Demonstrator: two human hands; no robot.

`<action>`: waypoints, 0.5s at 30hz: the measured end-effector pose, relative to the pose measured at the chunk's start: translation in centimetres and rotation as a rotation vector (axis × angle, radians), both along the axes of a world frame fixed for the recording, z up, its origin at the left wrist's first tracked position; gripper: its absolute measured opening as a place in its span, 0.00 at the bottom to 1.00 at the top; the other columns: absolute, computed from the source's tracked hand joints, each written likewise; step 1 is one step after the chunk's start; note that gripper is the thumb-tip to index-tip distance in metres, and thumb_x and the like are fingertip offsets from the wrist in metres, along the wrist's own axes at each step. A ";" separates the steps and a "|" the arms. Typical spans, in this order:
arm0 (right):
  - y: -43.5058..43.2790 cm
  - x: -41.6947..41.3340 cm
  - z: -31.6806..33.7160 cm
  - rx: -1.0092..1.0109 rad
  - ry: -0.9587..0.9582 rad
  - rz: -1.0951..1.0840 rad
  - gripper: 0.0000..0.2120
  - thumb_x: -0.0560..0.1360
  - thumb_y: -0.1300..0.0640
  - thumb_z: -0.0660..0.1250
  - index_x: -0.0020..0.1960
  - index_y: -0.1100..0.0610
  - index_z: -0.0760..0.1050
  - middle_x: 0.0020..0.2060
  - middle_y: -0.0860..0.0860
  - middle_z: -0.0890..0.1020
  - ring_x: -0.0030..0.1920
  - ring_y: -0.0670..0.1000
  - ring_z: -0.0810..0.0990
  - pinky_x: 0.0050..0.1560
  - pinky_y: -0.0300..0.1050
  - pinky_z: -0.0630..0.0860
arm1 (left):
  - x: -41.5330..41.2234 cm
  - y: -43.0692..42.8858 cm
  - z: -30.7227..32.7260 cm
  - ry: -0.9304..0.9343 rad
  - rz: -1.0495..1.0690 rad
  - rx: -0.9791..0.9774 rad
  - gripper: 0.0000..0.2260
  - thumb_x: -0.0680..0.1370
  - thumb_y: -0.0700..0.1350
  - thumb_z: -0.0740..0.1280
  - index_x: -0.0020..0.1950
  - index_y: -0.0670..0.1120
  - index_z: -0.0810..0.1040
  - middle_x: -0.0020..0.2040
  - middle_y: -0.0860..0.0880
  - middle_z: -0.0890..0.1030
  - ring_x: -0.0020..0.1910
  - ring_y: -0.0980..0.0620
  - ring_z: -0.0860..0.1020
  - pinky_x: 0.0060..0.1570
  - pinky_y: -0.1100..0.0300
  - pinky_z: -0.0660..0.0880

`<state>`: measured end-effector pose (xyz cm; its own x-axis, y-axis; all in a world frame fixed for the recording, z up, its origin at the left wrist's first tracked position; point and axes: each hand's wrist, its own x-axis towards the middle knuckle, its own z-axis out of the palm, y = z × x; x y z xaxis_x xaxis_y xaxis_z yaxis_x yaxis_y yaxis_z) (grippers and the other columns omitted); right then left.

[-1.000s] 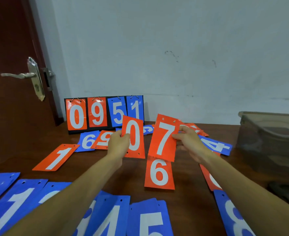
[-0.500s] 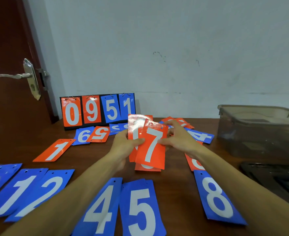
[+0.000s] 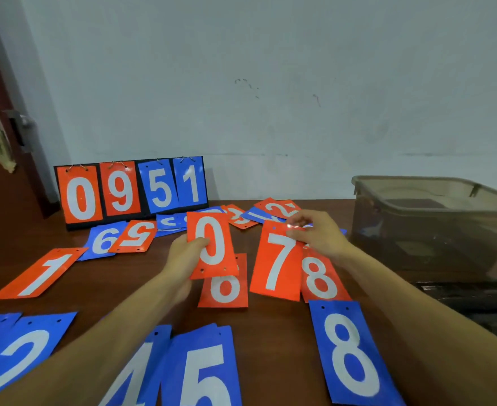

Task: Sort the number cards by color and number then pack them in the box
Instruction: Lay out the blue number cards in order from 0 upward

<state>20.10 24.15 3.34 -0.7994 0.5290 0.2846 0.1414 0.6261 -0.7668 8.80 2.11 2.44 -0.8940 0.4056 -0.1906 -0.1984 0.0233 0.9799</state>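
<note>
- Across the brown surface (image 3: 273,323), number cards lie spread out; the clear box (image 3: 417,230) stands at right.
- Sorting orange seems the step in hand: the orange 7 card (image 3: 276,259) sits between the orange 6 (image 3: 224,288) and orange 8 (image 3: 320,276), with the right hand (image 3: 317,235) fingers pinching its top.
- Left hand (image 3: 183,259) fingers grip the orange 0 card (image 3: 212,241); it probably needs a place at the row's start next.

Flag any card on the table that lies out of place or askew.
The orange 5 card lies upside down and tilted, overlapping the blue 6 card in front of the scoreboard.
</note>
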 end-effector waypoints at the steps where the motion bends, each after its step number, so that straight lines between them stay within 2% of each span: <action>1: 0.2 -0.5 -0.6 0.050 -0.036 0.025 0.08 0.72 0.62 0.71 0.51 0.56 0.79 0.43 0.44 0.78 0.50 0.49 0.79 0.49 0.41 0.77 | -0.5 0.3 -0.3 -0.024 0.016 0.004 0.17 0.79 0.43 0.64 0.67 0.43 0.72 0.57 0.41 0.80 0.50 0.43 0.80 0.50 0.48 0.77; 5: 0.8 -2.6 -2.7 0.226 -0.182 0.077 0.09 0.73 0.60 0.71 0.53 0.55 0.78 0.49 0.46 0.79 0.51 0.43 0.74 0.48 0.33 0.70 | -2.2 1.4 -1.0 -0.061 0.049 0.006 0.16 0.78 0.44 0.65 0.66 0.45 0.72 0.51 0.43 0.80 0.46 0.45 0.81 0.47 0.49 0.78; 7: 0.7 -3.4 -3.4 0.267 -0.217 0.082 0.10 0.72 0.58 0.71 0.53 0.54 0.78 0.48 0.46 0.78 0.49 0.42 0.73 0.43 0.28 0.67 | -2.7 1.9 -1.1 -0.049 0.052 -0.004 0.16 0.77 0.44 0.66 0.65 0.46 0.73 0.50 0.44 0.80 0.44 0.47 0.81 0.45 0.49 0.78; 10: 0.6 -4.1 -4.2 0.353 -0.282 0.106 0.11 0.71 0.56 0.73 0.52 0.54 0.77 0.48 0.47 0.79 0.47 0.43 0.75 0.39 0.28 0.67 | -2.9 2.3 -1.5 -0.020 0.046 -0.012 0.15 0.76 0.42 0.68 0.63 0.47 0.74 0.55 0.44 0.81 0.50 0.46 0.81 0.52 0.46 0.78; 13: 0.7 -4.1 -4.6 0.449 -0.323 0.086 0.14 0.71 0.53 0.73 0.55 0.53 0.77 0.53 0.49 0.78 0.54 0.46 0.75 0.50 0.33 0.69 | -2.8 2.3 -1.7 -0.015 0.063 -0.006 0.15 0.74 0.42 0.70 0.61 0.47 0.75 0.55 0.45 0.82 0.52 0.45 0.81 0.56 0.44 0.76; 15: 0.2 -4.0 -4.4 0.509 -0.267 0.033 0.14 0.71 0.51 0.72 0.55 0.52 0.77 0.54 0.49 0.76 0.57 0.47 0.72 0.58 0.39 0.68 | -2.6 2.2 -1.7 -0.038 0.092 0.008 0.16 0.73 0.42 0.71 0.60 0.46 0.75 0.53 0.45 0.82 0.51 0.45 0.81 0.55 0.44 0.77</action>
<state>16.10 24.30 -1.03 -0.8922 0.3518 0.2833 0.2627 0.9144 -0.3081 6.17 4.34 0.79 -0.9199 0.3235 -0.2217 -0.2359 -0.0048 0.9718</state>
